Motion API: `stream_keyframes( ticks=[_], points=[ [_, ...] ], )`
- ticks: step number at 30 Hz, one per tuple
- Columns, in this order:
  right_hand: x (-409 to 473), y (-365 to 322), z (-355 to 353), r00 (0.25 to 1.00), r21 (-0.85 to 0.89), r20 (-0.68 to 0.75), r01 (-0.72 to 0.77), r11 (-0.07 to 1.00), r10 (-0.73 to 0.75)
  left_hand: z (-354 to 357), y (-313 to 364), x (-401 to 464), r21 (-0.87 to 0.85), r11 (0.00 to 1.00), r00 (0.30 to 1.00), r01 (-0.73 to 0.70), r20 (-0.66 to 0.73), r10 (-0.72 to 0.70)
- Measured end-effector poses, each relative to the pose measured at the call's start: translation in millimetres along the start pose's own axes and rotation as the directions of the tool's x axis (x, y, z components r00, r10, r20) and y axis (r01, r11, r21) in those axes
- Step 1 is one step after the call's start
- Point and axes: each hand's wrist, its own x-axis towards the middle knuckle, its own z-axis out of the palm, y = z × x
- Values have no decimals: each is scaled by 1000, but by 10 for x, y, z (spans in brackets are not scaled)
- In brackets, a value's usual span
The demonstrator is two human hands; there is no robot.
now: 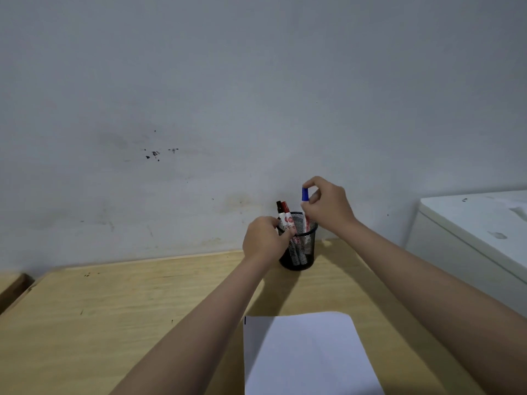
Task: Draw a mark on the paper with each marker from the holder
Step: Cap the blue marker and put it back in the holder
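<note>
**Both hands at the mesh marker holder**

The right hand [328, 208] is pinching the blue-capped white marker [304, 198] near its top, thumb and forefinger curled around the blue cap while the other fingers are folding loosely behind it. The marker's lower barrel is standing inside the black wire-mesh cylindrical holder [302, 246], upright. The left hand [265, 240] is wrapping around the holder's left side at the rim, fingers closing on the mesh and steadying it against the light wooden tabletop [114, 309].

Two more markers are leaning in the holder's left part: a red-capped white marker [286, 215] and, just behind it, a black-capped marker [279, 206]. The red-capped barrel is carrying a red printed label, but the writing is too small and blurred to read.

The white sheet of paper [308, 357] is lying flat on the table nearer the camera, between the two forearms, with a short dark mark [245, 320] at its upper left edge.
</note>
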Motion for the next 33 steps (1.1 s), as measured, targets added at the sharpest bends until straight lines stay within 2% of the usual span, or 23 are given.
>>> stream_keyframes(
  ticks=[4,8,13,16,23,26,28,30,33],
  points=[
    [29,114,139,989,-162,145,-5,987,29,38,-70,35,-24,1000,1000,8,-11,-8],
    [86,139,201,974,-363,181,193,911,-134,42,-90,66,-16,1000,1000,-2,-10,2],
    [144,126,222,934,-427,292,321,845,-208,41,-106,78,-21,1000,1000,0,3,0],
    [140,118,236,928,-425,298,339,839,-224,23,-89,84,6,1000,1000,-5,21,5],
    [66,-36,160,968,-127,179,202,971,-178,37,-81,8,18,1000,999,12,43,-13],
    [-40,-128,57,967,-97,77,251,963,-244,19,-58,-103,-32,999,999,13,41,-12],
    [-111,-231,-62,945,-103,-45,317,943,-323,-22,-25,-185,-124,992,999,33,8,-32],
    [-200,-370,-200,907,-74,-194,366,928,-373,-95,34,-248,-284,957,996,65,-33,-77],
    [-466,-577,-360,869,37,-361,376,926,-339,-237,134,-329,-572,819,993,50,-62,-104]
  ],
)
